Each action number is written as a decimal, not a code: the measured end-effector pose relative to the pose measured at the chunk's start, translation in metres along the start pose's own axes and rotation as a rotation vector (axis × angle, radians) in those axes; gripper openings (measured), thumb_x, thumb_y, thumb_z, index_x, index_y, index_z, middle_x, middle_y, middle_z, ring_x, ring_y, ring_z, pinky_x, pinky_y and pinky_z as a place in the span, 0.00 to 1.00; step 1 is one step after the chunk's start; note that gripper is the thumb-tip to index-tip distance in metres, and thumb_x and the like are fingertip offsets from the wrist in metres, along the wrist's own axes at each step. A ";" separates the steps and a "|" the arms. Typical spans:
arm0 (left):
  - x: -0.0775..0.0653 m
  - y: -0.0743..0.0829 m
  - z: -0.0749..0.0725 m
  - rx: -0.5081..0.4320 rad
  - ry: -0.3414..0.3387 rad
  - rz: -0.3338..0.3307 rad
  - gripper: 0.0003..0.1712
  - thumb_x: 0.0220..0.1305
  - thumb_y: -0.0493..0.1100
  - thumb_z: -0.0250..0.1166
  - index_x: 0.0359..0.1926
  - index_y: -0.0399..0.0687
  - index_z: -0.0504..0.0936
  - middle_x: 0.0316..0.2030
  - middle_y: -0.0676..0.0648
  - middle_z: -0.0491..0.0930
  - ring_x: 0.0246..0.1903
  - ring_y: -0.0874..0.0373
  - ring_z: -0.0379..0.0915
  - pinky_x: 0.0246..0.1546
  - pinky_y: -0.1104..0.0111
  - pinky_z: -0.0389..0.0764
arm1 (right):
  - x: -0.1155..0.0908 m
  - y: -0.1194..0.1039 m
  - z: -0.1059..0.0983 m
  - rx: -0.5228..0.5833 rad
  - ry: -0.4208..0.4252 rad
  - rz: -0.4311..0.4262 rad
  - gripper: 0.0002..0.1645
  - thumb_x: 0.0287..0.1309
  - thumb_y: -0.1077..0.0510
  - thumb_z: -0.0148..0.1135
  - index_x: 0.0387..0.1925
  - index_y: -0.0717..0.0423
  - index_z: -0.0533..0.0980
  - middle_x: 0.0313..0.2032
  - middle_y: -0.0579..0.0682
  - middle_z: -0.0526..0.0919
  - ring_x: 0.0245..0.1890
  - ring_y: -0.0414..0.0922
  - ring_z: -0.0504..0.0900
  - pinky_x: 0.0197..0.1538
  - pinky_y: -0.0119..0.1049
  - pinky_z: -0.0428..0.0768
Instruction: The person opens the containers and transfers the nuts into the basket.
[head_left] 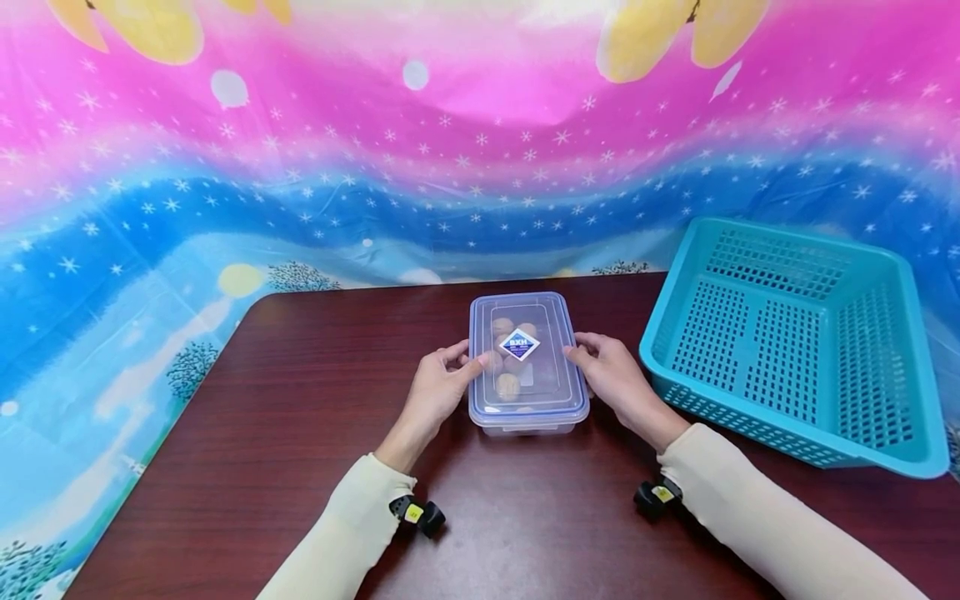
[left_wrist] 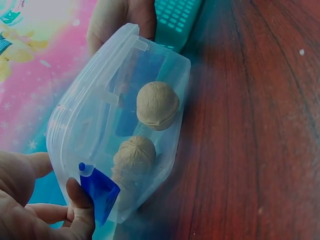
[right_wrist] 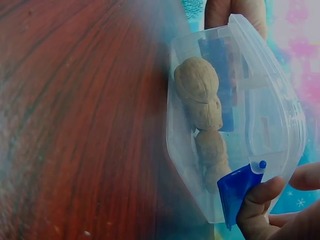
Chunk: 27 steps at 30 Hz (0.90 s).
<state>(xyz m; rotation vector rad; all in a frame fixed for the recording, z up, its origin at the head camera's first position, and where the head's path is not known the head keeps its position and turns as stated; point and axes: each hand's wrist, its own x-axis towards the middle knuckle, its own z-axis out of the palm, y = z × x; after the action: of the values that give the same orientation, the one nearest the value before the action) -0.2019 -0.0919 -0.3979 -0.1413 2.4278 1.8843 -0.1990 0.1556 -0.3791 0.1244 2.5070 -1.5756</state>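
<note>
A clear plastic food container [head_left: 553, 385] with a blue-edged lid and a diamond-shaped label stands on the table, several walnuts [left_wrist: 157, 105] inside it. My left hand [head_left: 433, 385] grips its left side, thumb over the lid's edge. In the left wrist view, a finger of that hand touches a blue latch [left_wrist: 101, 194] that angles outward from the wall. Across from it, my right hand [head_left: 617, 379] grips the right side, thumb also at the lid. The right wrist view shows its finger against another blue latch [right_wrist: 237, 195], likewise tilted outward. The lid sits on the container.
To the right, a turquoise perforated basket [head_left: 927, 404] stands near my right forearm. The dark red wooden table [head_left: 322, 400] spreads under everything. Behind its far edge hangs a colourful patterned cloth [head_left: 480, 179]. Black wrist cameras [head_left: 427, 517] are strapped below both sleeves.
</note>
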 end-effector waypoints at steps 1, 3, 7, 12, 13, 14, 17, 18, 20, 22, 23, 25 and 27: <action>0.000 0.000 0.000 -0.003 -0.003 0.000 0.33 0.66 0.48 0.74 0.68 0.40 0.79 0.40 0.46 0.73 0.36 0.59 0.73 0.30 0.76 0.75 | 0.000 0.000 0.000 -0.002 -0.001 0.002 0.35 0.81 0.51 0.51 0.79 0.64 0.61 0.60 0.66 0.82 0.33 0.45 0.82 0.33 0.34 0.82; 0.000 0.000 0.000 -0.009 -0.010 0.002 0.33 0.67 0.47 0.74 0.69 0.40 0.79 0.40 0.45 0.74 0.35 0.59 0.74 0.31 0.75 0.78 | 0.000 0.000 0.000 -0.006 -0.001 0.005 0.35 0.80 0.51 0.51 0.79 0.64 0.61 0.60 0.66 0.82 0.32 0.45 0.81 0.32 0.34 0.82; 0.000 0.000 0.000 -0.016 -0.020 0.007 0.32 0.68 0.46 0.74 0.68 0.40 0.79 0.40 0.44 0.74 0.32 0.60 0.74 0.30 0.73 0.80 | 0.000 -0.001 -0.001 -0.020 -0.001 0.004 0.35 0.80 0.52 0.52 0.78 0.64 0.61 0.60 0.67 0.81 0.33 0.47 0.81 0.32 0.35 0.82; 0.000 0.001 0.000 0.001 -0.017 0.024 0.30 0.68 0.45 0.73 0.67 0.39 0.80 0.38 0.44 0.74 0.30 0.60 0.73 0.29 0.71 0.80 | 0.000 -0.003 -0.003 -0.050 -0.009 -0.009 0.35 0.80 0.52 0.52 0.78 0.66 0.62 0.64 0.67 0.78 0.45 0.51 0.84 0.41 0.37 0.87; 0.000 0.001 0.000 0.003 -0.018 0.028 0.30 0.67 0.44 0.73 0.67 0.39 0.80 0.38 0.45 0.74 0.30 0.60 0.73 0.29 0.71 0.80 | 0.000 -0.003 -0.003 -0.060 -0.010 -0.011 0.35 0.80 0.52 0.53 0.77 0.66 0.62 0.64 0.67 0.78 0.47 0.52 0.84 0.43 0.38 0.88; 0.000 0.001 0.000 0.008 -0.018 0.032 0.30 0.67 0.44 0.73 0.67 0.39 0.81 0.37 0.45 0.74 0.29 0.60 0.73 0.29 0.71 0.80 | 0.000 -0.004 -0.003 -0.070 -0.009 -0.013 0.35 0.80 0.52 0.53 0.77 0.66 0.62 0.64 0.66 0.77 0.48 0.52 0.84 0.44 0.38 0.88; 0.000 0.002 0.000 0.017 -0.019 0.041 0.29 0.67 0.44 0.73 0.67 0.39 0.81 0.36 0.46 0.74 0.29 0.61 0.73 0.28 0.70 0.80 | -0.001 -0.005 -0.004 -0.092 -0.008 -0.017 0.34 0.79 0.52 0.53 0.77 0.66 0.63 0.62 0.66 0.78 0.48 0.53 0.83 0.44 0.38 0.88; 0.000 0.002 0.000 0.018 -0.019 0.041 0.29 0.67 0.44 0.73 0.66 0.39 0.81 0.36 0.46 0.74 0.28 0.61 0.73 0.28 0.70 0.81 | -0.001 -0.006 -0.004 -0.097 -0.006 -0.019 0.34 0.79 0.52 0.53 0.77 0.66 0.63 0.61 0.66 0.78 0.47 0.52 0.82 0.44 0.38 0.88; 0.000 0.003 0.000 0.026 -0.018 0.047 0.30 0.67 0.45 0.73 0.67 0.38 0.81 0.35 0.45 0.75 0.28 0.61 0.73 0.29 0.70 0.81 | -0.001 -0.006 -0.005 -0.105 -0.004 -0.023 0.34 0.79 0.52 0.54 0.76 0.67 0.63 0.59 0.65 0.78 0.46 0.52 0.82 0.43 0.37 0.87; -0.001 0.005 -0.001 0.028 -0.019 0.048 0.30 0.67 0.44 0.73 0.67 0.37 0.80 0.37 0.44 0.75 0.28 0.62 0.74 0.30 0.69 0.82 | -0.001 -0.007 -0.005 -0.110 -0.003 -0.026 0.34 0.79 0.52 0.54 0.76 0.67 0.64 0.57 0.65 0.79 0.45 0.51 0.82 0.42 0.36 0.87; -0.001 0.005 -0.001 0.030 -0.019 0.049 0.30 0.68 0.44 0.73 0.67 0.37 0.80 0.38 0.44 0.75 0.29 0.62 0.74 0.30 0.69 0.82 | -0.001 -0.007 -0.005 -0.113 -0.002 -0.027 0.34 0.79 0.52 0.54 0.76 0.67 0.64 0.56 0.65 0.79 0.44 0.51 0.82 0.41 0.36 0.87; -0.002 0.007 -0.002 0.037 -0.022 0.051 0.31 0.68 0.44 0.73 0.68 0.37 0.79 0.40 0.43 0.75 0.30 0.63 0.76 0.31 0.70 0.83 | -0.001 -0.007 -0.004 -0.128 0.006 -0.030 0.34 0.78 0.52 0.55 0.75 0.67 0.65 0.54 0.64 0.78 0.45 0.51 0.81 0.41 0.35 0.86; -0.002 0.009 -0.003 0.046 -0.024 0.050 0.32 0.68 0.44 0.73 0.69 0.37 0.78 0.41 0.42 0.75 0.31 0.63 0.77 0.31 0.71 0.82 | 0.000 -0.009 -0.005 -0.140 0.015 -0.038 0.34 0.78 0.52 0.55 0.75 0.68 0.65 0.51 0.63 0.77 0.44 0.51 0.80 0.40 0.36 0.85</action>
<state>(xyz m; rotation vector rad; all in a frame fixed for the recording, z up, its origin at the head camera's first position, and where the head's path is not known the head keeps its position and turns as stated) -0.2009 -0.0921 -0.3882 -0.0556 2.4791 1.8368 -0.2005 0.1561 -0.3693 0.0702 2.6365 -1.4120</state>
